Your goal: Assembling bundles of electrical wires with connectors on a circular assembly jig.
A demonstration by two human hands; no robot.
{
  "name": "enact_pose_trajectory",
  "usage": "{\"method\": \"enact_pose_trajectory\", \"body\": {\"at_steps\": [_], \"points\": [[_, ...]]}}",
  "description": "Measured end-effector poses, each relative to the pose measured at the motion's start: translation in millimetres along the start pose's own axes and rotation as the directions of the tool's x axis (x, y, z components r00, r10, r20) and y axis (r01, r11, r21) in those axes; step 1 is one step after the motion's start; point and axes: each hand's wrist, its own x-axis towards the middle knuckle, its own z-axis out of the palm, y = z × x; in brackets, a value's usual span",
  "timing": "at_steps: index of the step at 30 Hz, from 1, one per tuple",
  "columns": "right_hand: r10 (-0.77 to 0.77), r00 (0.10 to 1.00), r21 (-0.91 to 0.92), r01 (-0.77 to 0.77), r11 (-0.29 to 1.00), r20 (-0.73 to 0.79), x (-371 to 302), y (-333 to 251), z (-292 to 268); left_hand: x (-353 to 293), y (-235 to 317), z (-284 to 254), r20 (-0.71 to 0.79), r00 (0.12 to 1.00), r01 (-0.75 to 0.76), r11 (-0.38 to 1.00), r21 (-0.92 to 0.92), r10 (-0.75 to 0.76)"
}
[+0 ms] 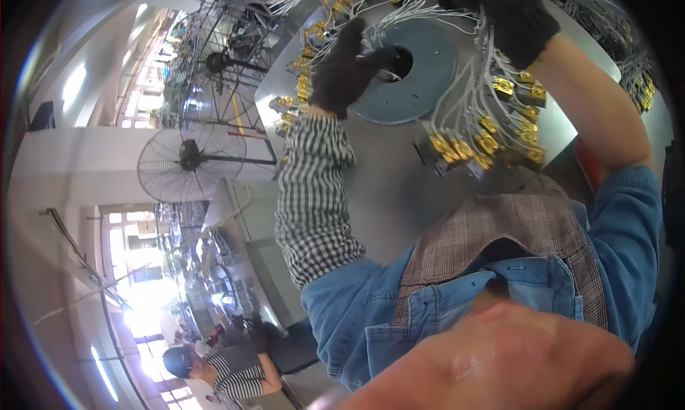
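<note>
My left hand (346,74), in a dark knitted glove, is over the left side of a round grey disc (435,85) with a dark hole in its middle. Its thumb and fingers are spread apart, the lower fingertips by the hole. My right hand (515,21), gloved alike, is at the upper right over white wires (492,71); its fingertips are partly hidden at the top edge, so its grip is unclear. Below it the wires end in brass-coloured metal parts (485,140). More brass-ended wires (314,35) lie in an arc beyond my left hand.
The disc lies on a shiny metal table (378,167). More wire bundles (642,89) hang at the far right. To the left are a large pedestal fan (189,155), a second fan (216,62) and a long bench (267,249). A person in stripes (239,378) works at lower left.
</note>
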Motion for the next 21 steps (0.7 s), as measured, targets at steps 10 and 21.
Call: {"method": "enact_pose_trajectory", "body": {"at_steps": [10, 21], "points": [[-0.427, 0.834, -0.240, 0.521, 0.819, 0.350, -51, 98, 70, -86, 80, 156, -0.397, 0.859, -0.474, -0.207, -0.856, -0.324], [-0.499, 0.183, -0.011, 0.944, 0.328, 0.847, 40, 30, 102, -149, 24, 62, -0.637, 0.769, -0.373, 0.767, -0.522, -0.060]]}}
